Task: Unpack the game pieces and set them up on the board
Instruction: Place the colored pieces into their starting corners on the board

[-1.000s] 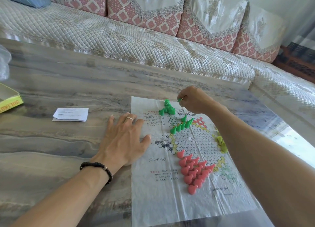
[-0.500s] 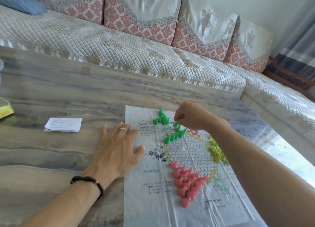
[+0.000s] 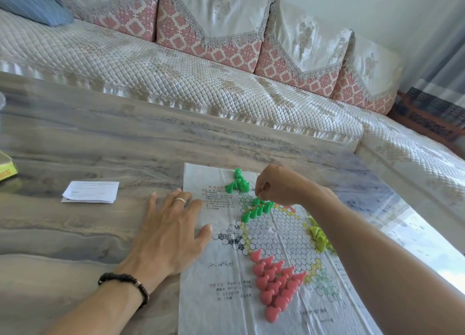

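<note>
Pegs, cone-shaped: about ten pink, some green, some yellow. Left hand flat; right hand curled, contents unclear.

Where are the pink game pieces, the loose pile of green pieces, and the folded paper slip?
pink game pieces (image 3: 275, 282): head view, middle of the triangle-shaped cluster.
loose pile of green pieces (image 3: 237, 182): head view, centre of the heap at the sheet's far edge.
folded paper slip (image 3: 91, 191): head view, middle of its top face.
</note>
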